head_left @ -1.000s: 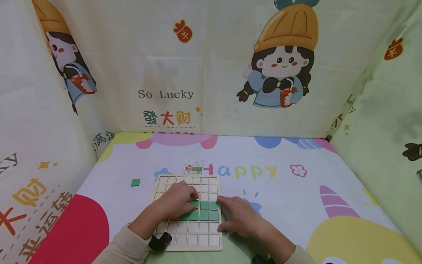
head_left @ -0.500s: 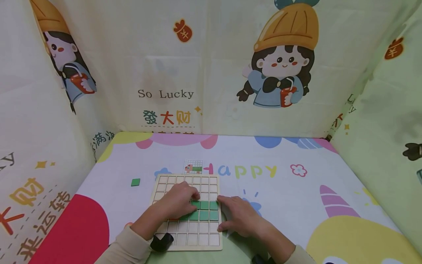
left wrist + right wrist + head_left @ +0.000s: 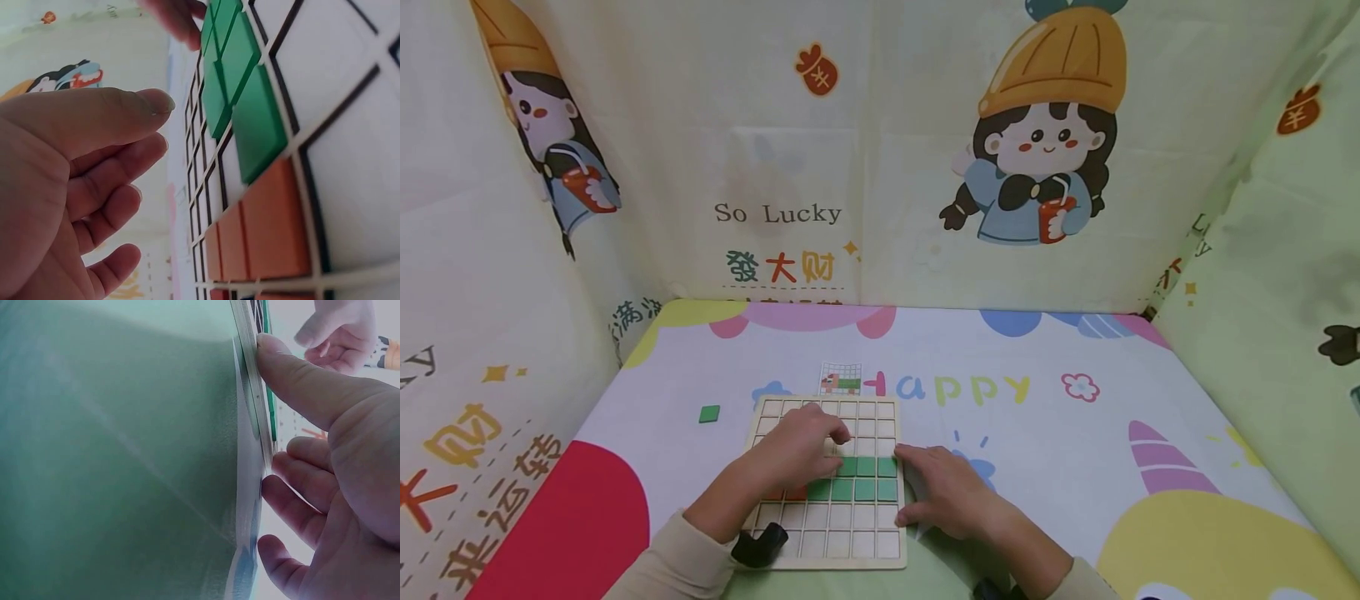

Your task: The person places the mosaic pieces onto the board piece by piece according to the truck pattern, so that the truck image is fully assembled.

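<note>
A wooden grid board (image 3: 880,546) lies on the table with two rows of green tiles (image 3: 867,489) set in its squares. Orange tiles (image 3: 275,219) continue one row at the left, partly hidden by my arm in the head view. Just over the board's left half hovers my left hand (image 3: 801,448). Its thumb and loosely bent fingers hold nothing and stand apart from the tiles in the left wrist view. My right hand (image 3: 947,493) touches the board's right edge with its thumb and fingertips, the fingers spread.
One loose green tile (image 3: 709,413) lies on the table left of the board. Behind the board is a small card (image 3: 841,379) with a gridded picture in green and orange. Printed cloth walls (image 3: 895,167) enclose the back and sides.
My left thumb and finger have parted from a green tile in the upper green row, leaving it in its square. That hand has shifted slightly left. My right hand stays put.
</note>
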A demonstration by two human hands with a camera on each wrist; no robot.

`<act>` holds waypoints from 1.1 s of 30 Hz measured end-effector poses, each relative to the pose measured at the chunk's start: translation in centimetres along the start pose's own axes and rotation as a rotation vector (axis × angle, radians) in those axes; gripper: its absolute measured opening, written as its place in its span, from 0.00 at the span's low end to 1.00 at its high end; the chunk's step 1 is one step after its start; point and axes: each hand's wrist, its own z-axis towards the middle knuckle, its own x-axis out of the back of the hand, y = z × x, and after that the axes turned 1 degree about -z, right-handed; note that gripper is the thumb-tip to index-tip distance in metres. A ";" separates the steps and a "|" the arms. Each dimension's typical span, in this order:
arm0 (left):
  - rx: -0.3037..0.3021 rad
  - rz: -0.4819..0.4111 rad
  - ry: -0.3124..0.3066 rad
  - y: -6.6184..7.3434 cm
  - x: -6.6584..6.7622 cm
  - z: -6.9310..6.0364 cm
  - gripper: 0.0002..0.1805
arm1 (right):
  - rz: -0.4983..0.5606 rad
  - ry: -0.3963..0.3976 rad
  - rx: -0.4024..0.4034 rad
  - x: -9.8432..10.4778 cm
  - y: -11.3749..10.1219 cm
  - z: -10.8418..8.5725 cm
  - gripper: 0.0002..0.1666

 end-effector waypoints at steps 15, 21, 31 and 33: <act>-0.054 -0.015 -0.055 -0.2 -0.8 0.4 0.10 | 0.014 -0.005 -0.005 0.2 -0.1 0.0 0.50; -0.055 0.012 -0.059 -0.4 -1.4 0.7 0.09 | 0.015 -0.008 -0.007 0.1 -0.1 -0.1 0.50; -0.059 0.030 -0.047 -0.6 -1.2 0.4 0.08 | 0.019 -0.001 -0.003 0.2 -0.2 -0.1 0.50; -0.053 0.012 -0.043 -0.7 -0.9 0.2 0.09 | 0.019 -0.002 -0.002 0.3 -0.2 -0.1 0.50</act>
